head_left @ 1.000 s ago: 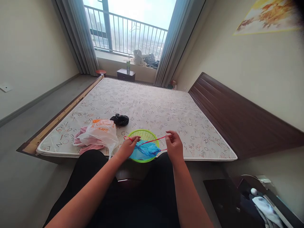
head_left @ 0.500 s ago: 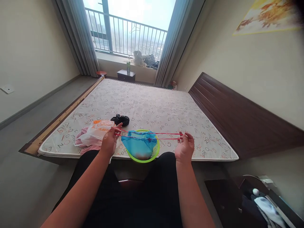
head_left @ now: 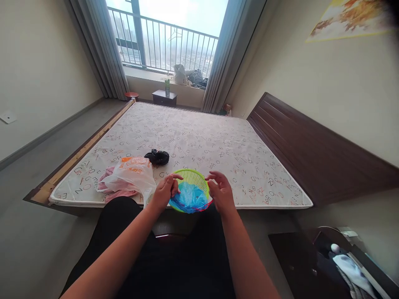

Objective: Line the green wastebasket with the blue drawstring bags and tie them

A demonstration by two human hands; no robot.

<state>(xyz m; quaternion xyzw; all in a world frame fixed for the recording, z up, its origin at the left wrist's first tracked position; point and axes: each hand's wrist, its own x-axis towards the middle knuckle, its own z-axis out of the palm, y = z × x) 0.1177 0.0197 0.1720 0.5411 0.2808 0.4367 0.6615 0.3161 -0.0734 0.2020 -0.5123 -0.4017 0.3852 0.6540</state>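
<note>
Green basket point(head_left: 197, 178) at the near edge of the mattress point(head_left: 199, 133), about midway between the near corners, by the person's knees; what bears its weight, cannot tell. Blue plastic bag point(head_left: 190, 197) lies crumpled in the basket, spread over the near rim; red drawstring point(head_left: 205, 207) runs along the bag's near right side. Left hand point(head_left: 165, 192) at the basket's left rim: index finger stretched across the rim, other fingers curled; any grip on the bag, cannot tell. Right hand point(head_left: 222, 192) just beside the right rim, fingers bent, thumb and index close together; whether they pinch the drawstring, cannot tell. Toward the mattress's near left corner: white plastic bag point(head_left: 132, 170) resting over pink cloth point(head_left: 107, 176). Black plastic bag point(head_left: 157, 158) bunched farther in from the near edge, near the white one.
</note>
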